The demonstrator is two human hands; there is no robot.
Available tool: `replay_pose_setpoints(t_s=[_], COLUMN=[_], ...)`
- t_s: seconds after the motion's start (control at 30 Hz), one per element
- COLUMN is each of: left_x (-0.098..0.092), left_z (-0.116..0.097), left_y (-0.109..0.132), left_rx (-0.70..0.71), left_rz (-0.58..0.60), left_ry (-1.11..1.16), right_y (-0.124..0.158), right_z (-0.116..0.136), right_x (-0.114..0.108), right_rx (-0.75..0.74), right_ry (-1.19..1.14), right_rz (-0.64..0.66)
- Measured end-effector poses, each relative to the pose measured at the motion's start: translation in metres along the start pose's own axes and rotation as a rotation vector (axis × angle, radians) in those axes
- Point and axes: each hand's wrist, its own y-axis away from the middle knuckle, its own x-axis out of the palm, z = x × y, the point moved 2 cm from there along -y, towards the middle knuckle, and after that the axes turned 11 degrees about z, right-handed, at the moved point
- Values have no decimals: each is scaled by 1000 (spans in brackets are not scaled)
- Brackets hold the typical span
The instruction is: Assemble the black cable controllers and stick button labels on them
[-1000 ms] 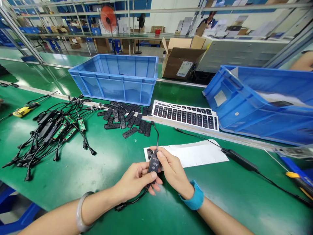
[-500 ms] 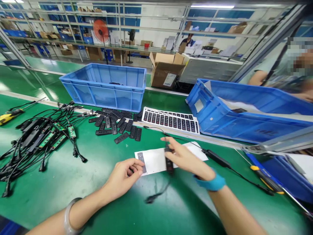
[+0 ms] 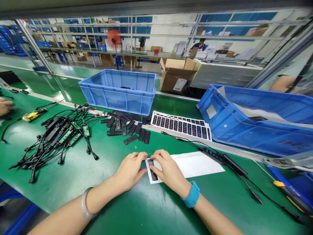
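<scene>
With fingers of the right hand [image 3: 168, 169] bent, touches the label [image 3: 154, 176] at nine o'clock on the sheet [image 3: 195, 164]; cannot tell if gripping it. Curves the left hand [image 3: 130, 169] beside that edge, thumb and fingertips parted. Has covers [image 3: 132, 129] at eleven, stickers [image 3: 181, 126] at one.

My right hand [image 3: 168, 170] touches the black sticker [image 3: 154, 176] on a white sheet [image 3: 195, 165]; my left hand [image 3: 130, 169] is at the sheet's nine-o'clock edge. From there, tangled cables [image 3: 56, 134] lie toward ten, a blue bin [image 3: 117, 100] at eleven, black controllers [image 3: 235, 165] at three.
</scene>
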Motion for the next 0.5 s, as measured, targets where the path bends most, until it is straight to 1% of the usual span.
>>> replay_pose_setpoints(t_s=[0.13,0.23,0.33,0.37,0.43,0.47,0.5], left_x=[-4,-6,-4,-4,-3,-5,-10], left_z=[-3,-2,-1,-1,0,2,6], left_y=[-1,-1,1,2,2,1,0], left_rx=[22,27,66,96,144,139,105], left_rz=[40,45,11,2,-11,-22,-42], left_ry=[-64,-110,-111,-113,-165,-214,-266], right_y=[1,1,0,0,-2,-3,-4], right_z=[-3,-7,-11,-13,-16,-17,-18], right_x=[-4,-6,-2,-1,2,3,3], right_rx=[-73,-78,-47,-32,-3,11,23], right_ry=[-258,-516,-742,-839,-1114,-1269,-1409], right_rz=[-98,-253,-377,-400,-425,-426,-420])
